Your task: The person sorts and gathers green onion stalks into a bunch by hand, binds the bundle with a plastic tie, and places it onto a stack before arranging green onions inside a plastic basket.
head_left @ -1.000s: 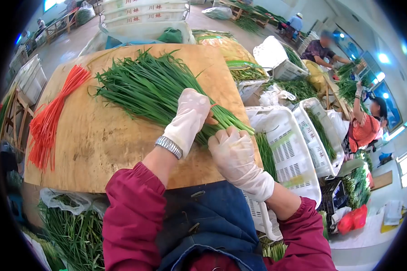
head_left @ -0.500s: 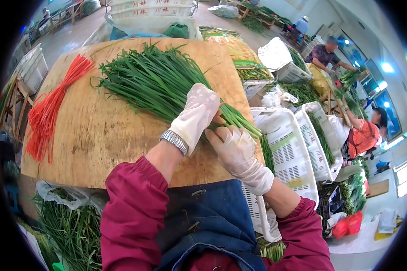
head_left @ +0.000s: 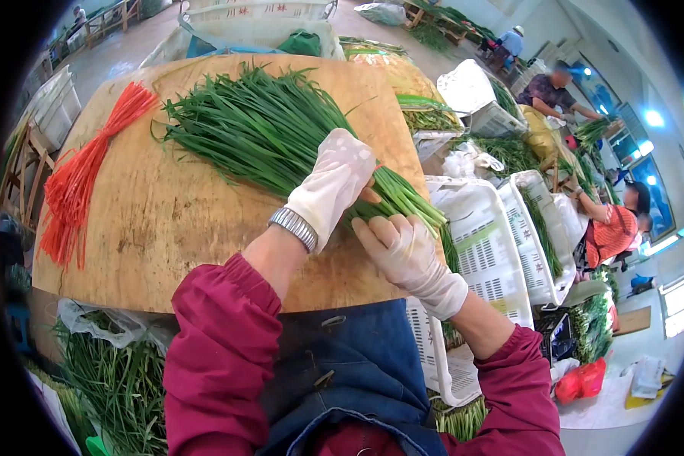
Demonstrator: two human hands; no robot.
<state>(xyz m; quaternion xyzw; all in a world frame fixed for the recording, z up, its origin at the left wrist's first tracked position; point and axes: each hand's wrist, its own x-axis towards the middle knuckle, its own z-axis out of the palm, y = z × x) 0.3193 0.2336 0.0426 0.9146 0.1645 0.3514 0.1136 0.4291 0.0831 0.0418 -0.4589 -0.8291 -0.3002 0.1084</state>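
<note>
A large bundle of long green leafy stems (head_left: 258, 129) lies slantwise on the round-edged wooden board (head_left: 152, 220), its leaves to the upper left and its pale stem ends at the board's right edge. My gloved left hand (head_left: 336, 178), with a metal watch at the wrist, is wrapped over the bundle near the stems. A thin red tie shows beside its fingers. Just below the stem ends, my gloved right hand (head_left: 406, 247) has its fingers curled against the bundle's underside; what they pinch is hidden. Red plastic strips (head_left: 91, 171) lie on the board's left side.
White crates (head_left: 482, 243) with greens stand to the right of the board. Stacked crates (head_left: 254, 34) are beyond its far edge. A bag of greens (head_left: 118, 372) sits at the lower left. Two co-workers, one in a red top (head_left: 612, 232), handle greens at the right.
My right hand has shifted slightly right and down along the stems, its fingers less tightly bunched than at first. My left hand stays on the bundle. The whole view has shifted a little.
</note>
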